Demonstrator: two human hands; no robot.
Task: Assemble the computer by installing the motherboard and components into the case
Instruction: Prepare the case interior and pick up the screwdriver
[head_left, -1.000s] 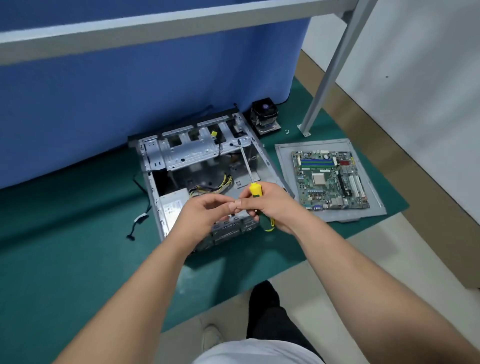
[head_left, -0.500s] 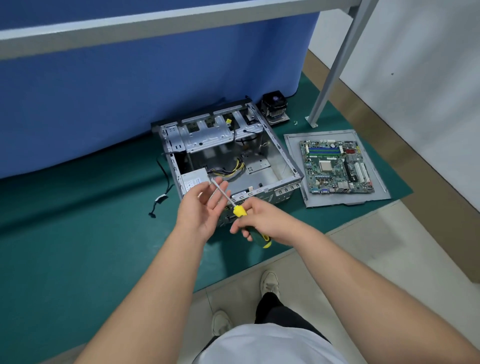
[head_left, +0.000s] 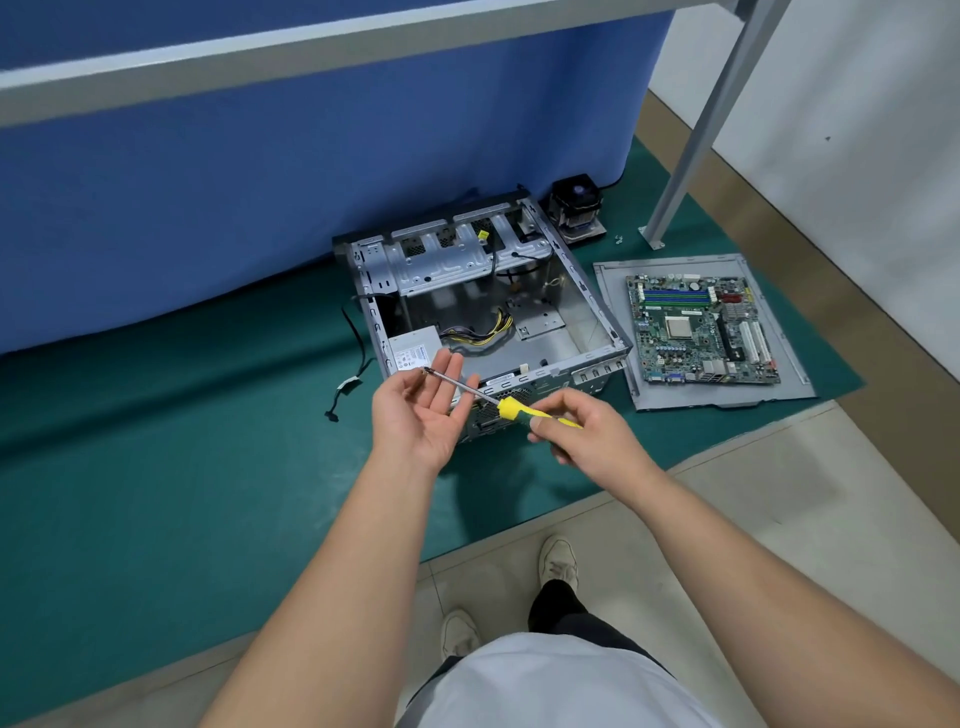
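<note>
Since half a second ago, left hand (head_left: 423, 415) has spread flat, palm up, under the screwdriver (head_left: 506, 405) tip; right hand (head_left: 584, 434) grips its yellow handle. Beyond, the open case (head_left: 483, 306) lies on green mat (head_left: 156, 467), motherboard (head_left: 701, 330) right of it.

Yellow-and-green screwdriver (head_left: 524, 410), green motherboard (head_left: 701, 332), grey case (head_left: 467, 260), teal mat (head_left: 182, 441), blue cloth (head_left: 260, 182).
</note>
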